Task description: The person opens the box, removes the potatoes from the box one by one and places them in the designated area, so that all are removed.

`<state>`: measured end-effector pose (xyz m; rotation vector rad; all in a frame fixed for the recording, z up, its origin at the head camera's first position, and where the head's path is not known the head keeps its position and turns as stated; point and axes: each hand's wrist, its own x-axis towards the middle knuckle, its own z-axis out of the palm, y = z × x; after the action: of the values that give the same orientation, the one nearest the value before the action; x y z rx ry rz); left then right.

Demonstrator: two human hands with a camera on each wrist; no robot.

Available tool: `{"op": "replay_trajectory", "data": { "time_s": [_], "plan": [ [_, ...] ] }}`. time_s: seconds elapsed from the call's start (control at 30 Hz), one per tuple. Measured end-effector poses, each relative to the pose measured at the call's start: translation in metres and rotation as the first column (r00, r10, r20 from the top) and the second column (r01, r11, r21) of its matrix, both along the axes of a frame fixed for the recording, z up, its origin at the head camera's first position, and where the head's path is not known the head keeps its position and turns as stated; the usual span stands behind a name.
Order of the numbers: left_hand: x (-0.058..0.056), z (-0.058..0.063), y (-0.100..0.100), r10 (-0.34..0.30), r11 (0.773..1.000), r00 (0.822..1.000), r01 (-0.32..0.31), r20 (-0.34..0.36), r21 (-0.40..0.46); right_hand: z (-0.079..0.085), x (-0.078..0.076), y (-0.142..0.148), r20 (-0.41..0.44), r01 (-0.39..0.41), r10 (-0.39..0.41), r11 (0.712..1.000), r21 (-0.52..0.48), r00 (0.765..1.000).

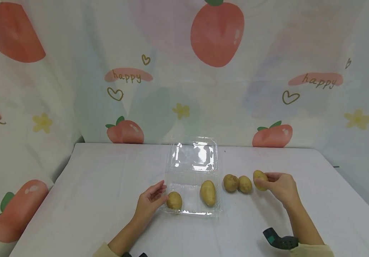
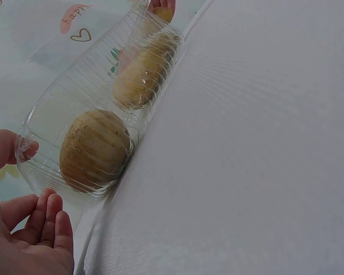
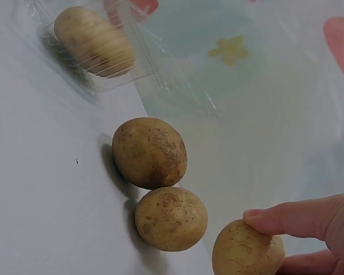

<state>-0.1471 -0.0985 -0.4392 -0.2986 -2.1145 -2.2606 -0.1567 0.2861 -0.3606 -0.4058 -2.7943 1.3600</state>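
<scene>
A clear plastic clamshell box (image 1: 191, 210) lies with its lid (image 1: 193, 157) raised at the back. One round potato (image 1: 175, 201) sits in its left front corner, and an oblong potato (image 1: 208, 193) on its right side. My left hand (image 1: 150, 200) is at the box's left edge, the thumb crooked over the rim and the other fingers bent outside the wall (image 2: 37, 134). Between thumb and fingers my right hand (image 1: 282, 187) pinches a small potato (image 3: 246, 249), to the right of two loose potatoes. These two, the larger potato (image 3: 149, 153) and the smaller potato (image 3: 171, 219), sit side by side.
The white-covered table (image 1: 107, 178) ends at a printed cloth backdrop (image 1: 178, 89) close behind the lid. A black strap-like device (image 1: 281, 240) sits at my right wrist. Two potatoes stand between the box and my right hand.
</scene>
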Motion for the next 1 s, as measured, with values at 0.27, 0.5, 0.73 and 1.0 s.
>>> {"op": "replay_trajectory", "data": {
  "time_s": [0.27, 0.5, 0.73, 1.0],
  "plan": [
    [0.000, -0.001, 0.000, -0.008, 1.000, 1.000, 0.008, 0.005, 0.011, -0.006, -0.001, 0.001, 0.013, 0.014, -0.014, 1.000, 0.006, 1.000],
    [-0.001, -0.001, -0.001, -0.005, 1.000, 1.000, 0.005, 0.005, 0.006, -0.009, -0.002, 0.001, 0.028, 0.024, -0.024, 1.000, 0.017, 0.999],
    [-0.001, -0.001, 0.000, -0.003, 1.000, 1.000, 0.003, 0.003, -0.003, -0.016, -0.005, 0.005, 0.047, 0.029, -0.030, 0.999, 0.029, 0.998],
    [-0.001, -0.001, 0.000, 0.000, 1.000, 1.000, 0.000, 0.002, -0.008, -0.020, -0.007, 0.005, 0.051, 0.044, -0.047, 0.997, 0.063, 0.998]
  ]
}}
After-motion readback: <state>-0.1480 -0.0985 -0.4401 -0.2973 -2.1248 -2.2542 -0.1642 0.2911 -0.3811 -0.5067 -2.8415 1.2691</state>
